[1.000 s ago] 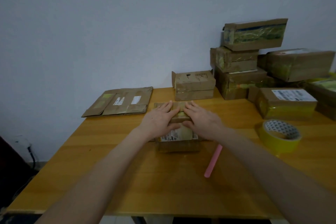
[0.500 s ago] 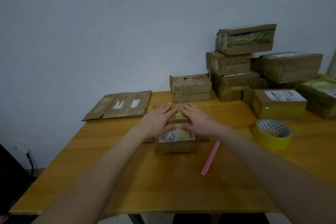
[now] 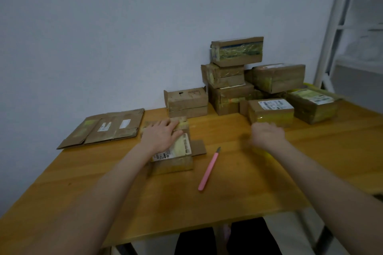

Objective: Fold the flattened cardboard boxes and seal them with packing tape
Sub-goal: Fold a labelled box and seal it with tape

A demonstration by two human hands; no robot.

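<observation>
Left hand flat, fingers straight, palm down, right hand blurred, extended forward, both forearms outstretched

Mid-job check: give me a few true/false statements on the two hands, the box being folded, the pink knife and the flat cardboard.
1. The left hand lies flat on top of the box. True.
2. The right hand presses on the same box. False: it is clear of the box, off to its right above the table, and blurred.
3. The pink knife lies on the table between the two forearms, with no hand on it. True.
4. The flattened cardboard lies at the table's right edge. False: it lies at the far left, near the wall.
</observation>
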